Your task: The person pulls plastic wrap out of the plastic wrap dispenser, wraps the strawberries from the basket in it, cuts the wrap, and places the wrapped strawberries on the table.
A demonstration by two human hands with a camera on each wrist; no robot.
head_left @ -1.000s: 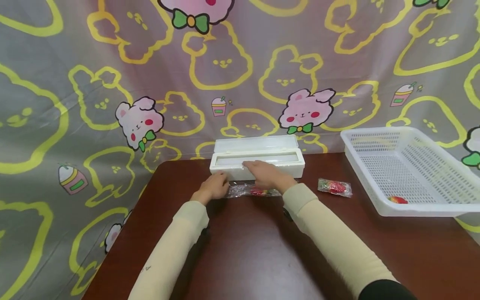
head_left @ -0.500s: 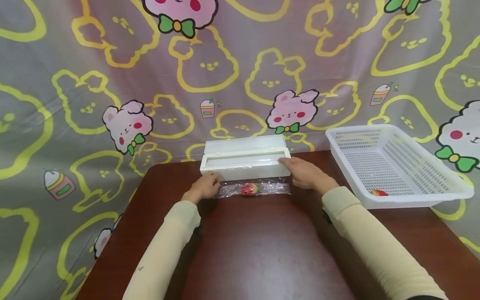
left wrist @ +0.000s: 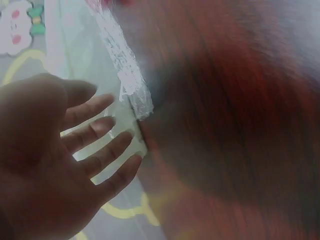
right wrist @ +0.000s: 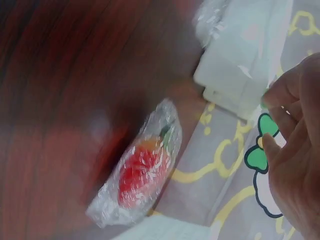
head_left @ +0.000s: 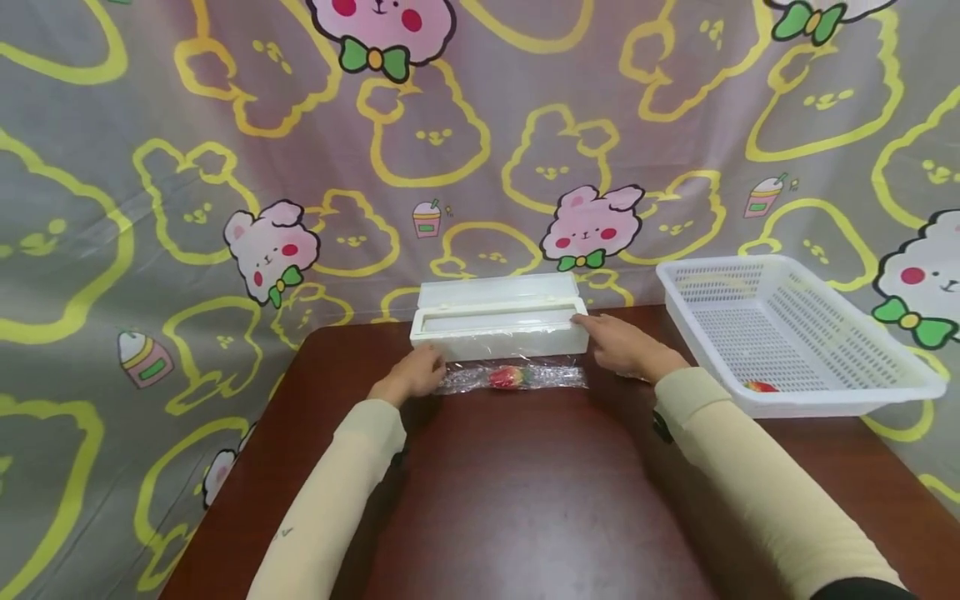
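A long white cling film dispenser [head_left: 502,333] stands at the back of the table with its lid raised. From its front hangs clear cling film [head_left: 551,377], rolled around a red strawberry-like fruit [head_left: 508,377]. My left hand [head_left: 420,369] is at the dispenser's left end, its fingers loosely bent and spread in the left wrist view. My right hand [head_left: 622,346] is at the right end, fingertips by the top corner; contact is hard to tell. A separate film-wrapped red fruit [right wrist: 142,172] lies beside the right hand, mostly hidden by that hand in the head view.
A white perforated basket [head_left: 840,404] stands at the back right, with a red and yellow fruit [head_left: 761,387] inside its near corner. A patterned curtain [head_left: 465,192] hangs directly behind the brown table [head_left: 510,492].
My right hand has moved right along the dispenser, from its middle to its right end, uncovering the fruit in the film. My left hand has stayed at the left end.
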